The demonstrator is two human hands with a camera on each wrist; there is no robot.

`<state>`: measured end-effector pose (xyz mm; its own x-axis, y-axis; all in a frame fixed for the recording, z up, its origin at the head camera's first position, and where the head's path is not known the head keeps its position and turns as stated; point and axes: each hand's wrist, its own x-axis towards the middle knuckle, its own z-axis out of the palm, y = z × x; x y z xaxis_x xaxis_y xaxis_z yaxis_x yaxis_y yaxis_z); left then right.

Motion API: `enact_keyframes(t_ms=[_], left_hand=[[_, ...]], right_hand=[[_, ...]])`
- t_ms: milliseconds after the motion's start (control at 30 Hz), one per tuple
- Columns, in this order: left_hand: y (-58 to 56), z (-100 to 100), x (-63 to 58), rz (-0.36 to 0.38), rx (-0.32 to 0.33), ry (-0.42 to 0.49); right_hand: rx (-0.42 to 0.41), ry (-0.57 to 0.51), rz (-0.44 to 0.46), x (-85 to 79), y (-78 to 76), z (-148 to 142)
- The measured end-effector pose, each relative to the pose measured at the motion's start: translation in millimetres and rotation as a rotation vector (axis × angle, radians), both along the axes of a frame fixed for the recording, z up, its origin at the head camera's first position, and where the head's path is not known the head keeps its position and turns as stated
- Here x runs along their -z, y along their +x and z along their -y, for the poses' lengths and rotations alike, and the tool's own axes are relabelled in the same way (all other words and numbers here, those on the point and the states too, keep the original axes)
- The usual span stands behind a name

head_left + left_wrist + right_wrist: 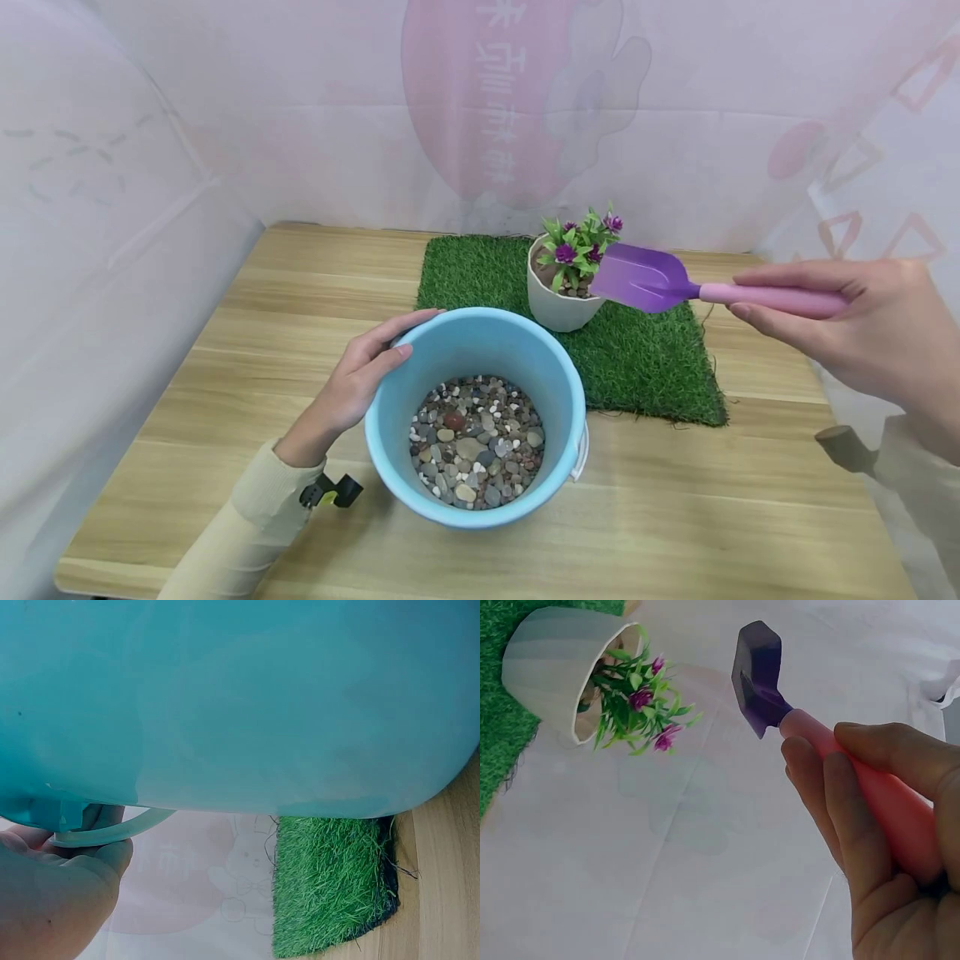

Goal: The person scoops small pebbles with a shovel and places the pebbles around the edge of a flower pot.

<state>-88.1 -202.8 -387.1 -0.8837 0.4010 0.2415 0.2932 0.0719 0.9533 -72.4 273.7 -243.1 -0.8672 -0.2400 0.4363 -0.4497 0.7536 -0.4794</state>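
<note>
My left hand grips the left rim of a light blue bucket, its thumb lying over the edge. Gray, white and brown pebbles cover the bucket's bottom. In the left wrist view, the fingers are beside a white bucket handle under the rim. Raised at the right, my right hand holds a garden trowel by its pink handle. The trowel's purple blade points left, and no stones show on it. From the head view, its tip overlaps a white flowerpot with purple flowers behind it.
The flowerpot stands on a green artificial grass mat behind the bucket. Beneath everything is a light wooden table. Pale printed curtains enclose the back and sides.
</note>
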Motion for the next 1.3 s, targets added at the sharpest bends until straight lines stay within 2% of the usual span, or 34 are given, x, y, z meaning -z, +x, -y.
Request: enact_keyframes(t_ms=[133,267,433,700,1000,1300], left_hand=[[-0.2,0,0.0,0.0,0.003,0.003],[-0.2,0,0.0,-0.005,-0.001,0.001],[0.1,0,0.0,-0.002,-0.003,0.002],[0.0,0,1.3,-0.006,-0.003,0.006],[0.4,0,0.6,0.005,-0.011,0.007],[0.2,-1,0.4,0.0,-0.013,0.003]], right_hand=[[-0.071,0.015,-0.042,-1.4,4.5,6],[-0.181,0.0,-0.081,0.1,6.2,12],[-0.236,0.018,-0.127,2.2,7.0,20],[-0.337,0.022,-0.072,0.4,7.5,38],[-0.446,-0.058,-0.074,14.9,3.6,48],[-0.495,0.02,-0.078,12.8,2.2,60]])
